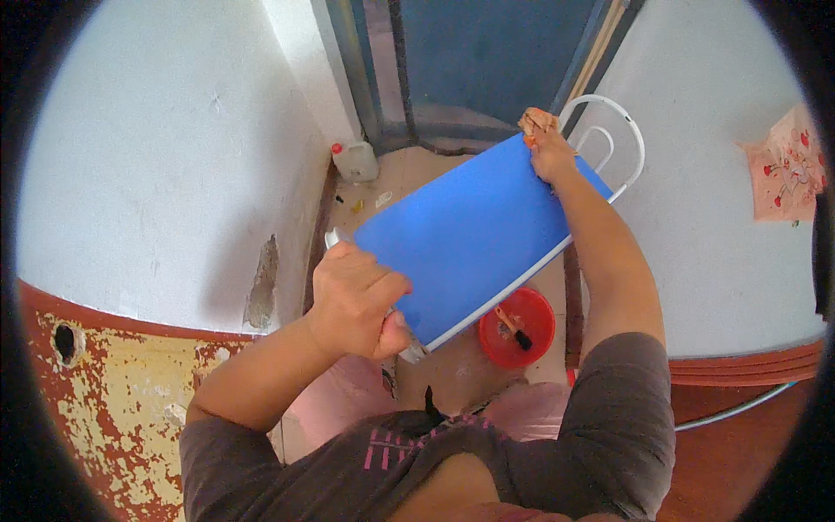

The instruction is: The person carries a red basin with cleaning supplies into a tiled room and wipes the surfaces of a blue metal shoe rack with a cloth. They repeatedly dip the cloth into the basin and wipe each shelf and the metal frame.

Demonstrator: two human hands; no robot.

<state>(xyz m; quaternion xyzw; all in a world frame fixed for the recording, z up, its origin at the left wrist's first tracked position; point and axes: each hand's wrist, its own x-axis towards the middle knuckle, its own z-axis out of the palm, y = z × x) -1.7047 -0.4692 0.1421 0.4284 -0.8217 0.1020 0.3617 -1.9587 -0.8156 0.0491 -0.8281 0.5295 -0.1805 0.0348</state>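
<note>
Held up in front of me at a slant is a blue rectangular panel (470, 230) with a white edge. White bent tubes (642, 143) loop out from its far right end; its exact kind I cannot tell. My left hand (355, 296) is closed around its near left end, where bits of white frame show. At the far right corner, my right hand (550, 157) presses a crumpled orange-tan cloth (539, 120) against the panel. The fingers there are partly hidden by the cloth.
Below the panel, a red basin (531, 300) on the tiled floor holds a brush (515, 331) with dark bristles. A white jug with a red cap (357, 162) stands by the left wall. White walls flank me, and a dark blue door (496, 61) is ahead.
</note>
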